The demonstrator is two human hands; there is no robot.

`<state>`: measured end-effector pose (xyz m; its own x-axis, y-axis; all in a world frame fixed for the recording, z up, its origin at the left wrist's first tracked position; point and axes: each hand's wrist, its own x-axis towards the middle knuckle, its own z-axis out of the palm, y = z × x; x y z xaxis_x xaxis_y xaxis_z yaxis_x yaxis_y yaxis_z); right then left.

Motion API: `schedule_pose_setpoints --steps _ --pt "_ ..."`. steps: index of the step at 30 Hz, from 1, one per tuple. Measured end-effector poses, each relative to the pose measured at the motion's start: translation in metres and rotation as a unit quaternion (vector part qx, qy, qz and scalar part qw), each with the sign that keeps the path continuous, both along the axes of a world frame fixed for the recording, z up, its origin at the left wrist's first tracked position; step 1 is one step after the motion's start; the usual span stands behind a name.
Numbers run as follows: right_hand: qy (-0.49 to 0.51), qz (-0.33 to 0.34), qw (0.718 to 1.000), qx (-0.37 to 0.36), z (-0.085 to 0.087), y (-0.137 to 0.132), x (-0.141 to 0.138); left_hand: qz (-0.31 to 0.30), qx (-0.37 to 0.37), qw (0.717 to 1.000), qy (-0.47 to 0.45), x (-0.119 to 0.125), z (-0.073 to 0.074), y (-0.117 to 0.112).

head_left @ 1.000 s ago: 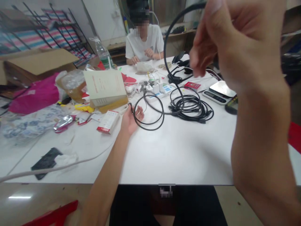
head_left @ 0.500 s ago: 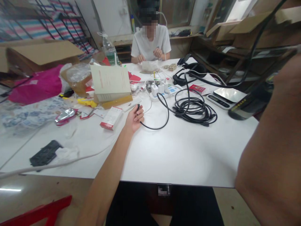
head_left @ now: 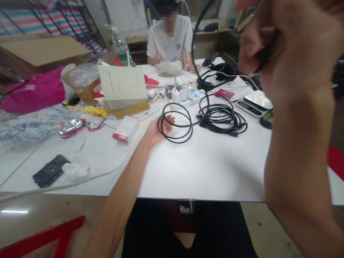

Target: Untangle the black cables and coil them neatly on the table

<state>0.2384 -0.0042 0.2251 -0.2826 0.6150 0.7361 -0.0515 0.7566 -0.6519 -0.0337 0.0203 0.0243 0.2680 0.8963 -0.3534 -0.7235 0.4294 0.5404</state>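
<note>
Toward the left rear of the white table (head_left: 204, 172) stands an open brown cardboard box (head_left: 44, 48), its inside hidden by a raised flap. A smaller brown carton (head_left: 87, 89) near it carries crumpled clear plastic wrap (head_left: 82, 75) at its top. Beside them sit a bulging magenta bag (head_left: 34, 89) and a clear plastic bottle with a green label (head_left: 122, 50); the contents of both are too unclear to tell. Nearer lies a small white-and-red carton (head_left: 125, 129), just beside the left forearm.

Palm up by the table's middle, the left hand (head_left: 159, 130) has its fingers loosely bent and unclenched; loops of thin black cable (head_left: 191, 126) cross over the palm and fingers, hanging out to their right. From these loops a strand climbs past the picture's upper edge. Close to the camera, the raised right hand (head_left: 290, 43) has its blurred fingers closed around a dark length of the cable. A larger black cable coil (head_left: 228, 129) lies on the table, right of the loops.
</note>
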Motion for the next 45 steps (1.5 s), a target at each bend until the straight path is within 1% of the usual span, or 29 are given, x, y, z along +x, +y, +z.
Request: schedule_pose_setpoints --steps 1,2,3,4,7,8,10,11,12,14,16,18,21,27,30,33,35,36,39,41,43,45 --pt "-0.021 -0.03 0.999 0.024 -0.007 -0.004 -0.011 -0.016 0.003 1.0 -0.005 0.0 0.0 0.0" --pt "-0.066 -0.056 0.995 0.042 -0.017 -0.008 -0.021 -0.032 0.005 0.999 -0.012 0.0 -0.001 -0.001" --pt "-0.13 -0.072 0.988 0.048 -0.031 -0.012 -0.029 -0.045 0.007 0.999 -0.019 0.0 0.0 -0.001" --pt "-0.205 -0.077 0.975 0.04 -0.048 -0.016 -0.036 -0.056 0.009 0.998 -0.029 0.0 0.0 -0.002" --pt "-0.366 -0.14 0.919 0.044 -0.114 -0.027 -0.049 -0.072 0.015 0.996 -0.051 0.0 0.001 -0.004" --pt "-0.408 -0.17 0.896 0.035 -0.137 -0.03 -0.051 -0.078 0.016 0.995 -0.053 0.0 0.001 -0.004" --pt "-0.474 -0.2 0.857 0.008 -0.176 -0.036 -0.056 -0.092 0.019 0.994 -0.048 0.0 0.0 -0.005" --pt "-0.502 -0.199 0.842 0.008 -0.191 -0.039 -0.058 -0.1 0.021 0.994 -0.044 0.001 -0.002 -0.005" --pt "-0.523 -0.194 0.83 0.014 -0.202 -0.041 -0.06 -0.106 0.024 0.993 -0.04 0.002 -0.003 -0.005" --pt "-0.545 -0.183 0.817 0.042 -0.215 -0.042 -0.063 -0.116 0.034 0.992 -0.03 0.004 -0.006 -0.006" --pt "-0.549 -0.18 0.813 0.07 -0.218 -0.04 -0.066 -0.114 0.052 0.992 -0.019 0.006 -0.008 -0.007" --pt "-0.55 -0.176 0.811 0.089 -0.218 -0.037 -0.067 -0.114 0.072 0.991 0.003 0.008 -0.008 -0.009" --pt "-0.552 -0.146 0.813 0.114 -0.216 -0.035 -0.066 -0.11 0.104 0.987 0.05 0.011 -0.007 -0.013" --pt "-0.538 -0.098 0.833 0.084 -0.216 -0.046 -0.061 -0.026 0.161 0.974 0.16 0.015 -0.013 -0.012" --pt "-0.509 -0.064 0.855 0.081 -0.214 -0.049 -0.058 -0.021 0.195 0.961 0.193 0.015 -0.017 -0.011" --pt "-0.46 -0.035 0.883 0.083 -0.213 -0.047 -0.053 -0.044 0.27 0.926 0.261 0.013 -0.018 -0.012" --pt "-0.421 -0.036 0.903 0.078 -0.211 -0.044 -0.049 -0.059 0.316 0.894 0.312 0.011 -0.018 -0.012" --pt "-0.402 -0.047 0.911 0.073 -0.211 -0.041 -0.047 -0.065 0.333 0.877 0.34 0.011 -0.018 -0.012" --pt "-0.348 -0.119 0.929 0.041 -0.209 -0.034 -0.04 -0.073 0.376 0.819 0.426 0.011 -0.02 -0.012" --pt "-0.315 -0.184 0.931 0.01 -0.208 -0.029 -0.036 -0.065 0.399 0.788 0.465 0.012 -0.02 -0.013" --pt "-0.289 -0.244 0.925 -0.021 -0.209 -0.024 -0.033 -0.059 0.418 0.765 0.487 0.015 -0.02 -0.014" --pt "-0.28 -0.276 0.918 -0.052 -0.211 -0.02 -0.032 -0.058 0.43 0.751 0.498 0.018 -0.021 -0.016"
